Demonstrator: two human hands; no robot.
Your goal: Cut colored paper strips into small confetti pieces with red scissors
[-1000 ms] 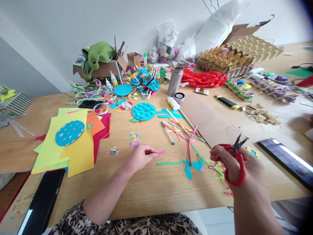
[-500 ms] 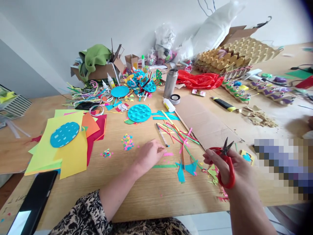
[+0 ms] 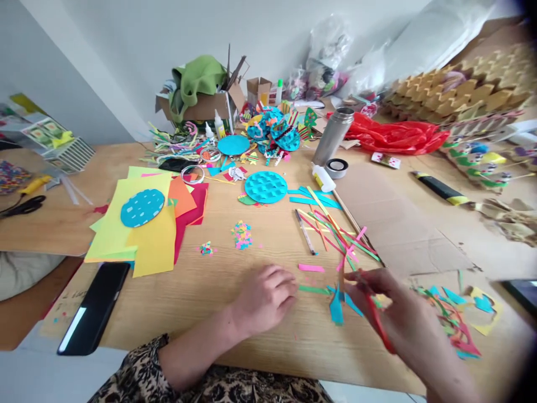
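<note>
My right hand [image 3: 398,313] is closed around red-handled scissors [image 3: 381,327], blurred by motion. It hovers over blue paper scraps [image 3: 337,308] at the front right. My left hand [image 3: 266,296] rests on the table with its fingers curled together; whatever may be under the fingertips is hidden. Just right of those fingers lies a green paper strip [image 3: 312,289]. A short pink strip [image 3: 311,268] is slightly farther back. Beyond the hands, a pen [image 3: 305,231] lies beside a tangle of coloured paper strips [image 3: 335,229].
Confetti [image 3: 242,235] lies left of centre, near a blue textured disc [image 3: 265,187]. Coloured sheets [image 3: 153,246] and a phone [image 3: 94,308] are on the left. A steel flask [image 3: 333,134], a glue bottle [image 3: 323,178] and cardboard [image 3: 403,218] stand or lie farther right. Another person's arm [image 3: 33,291] shows far left.
The view has swung right to left, bringing more of the left side in. My right hand with the scissors has moved over the blue scraps. My left hand has drawn nearer to me, fingers curled.
</note>
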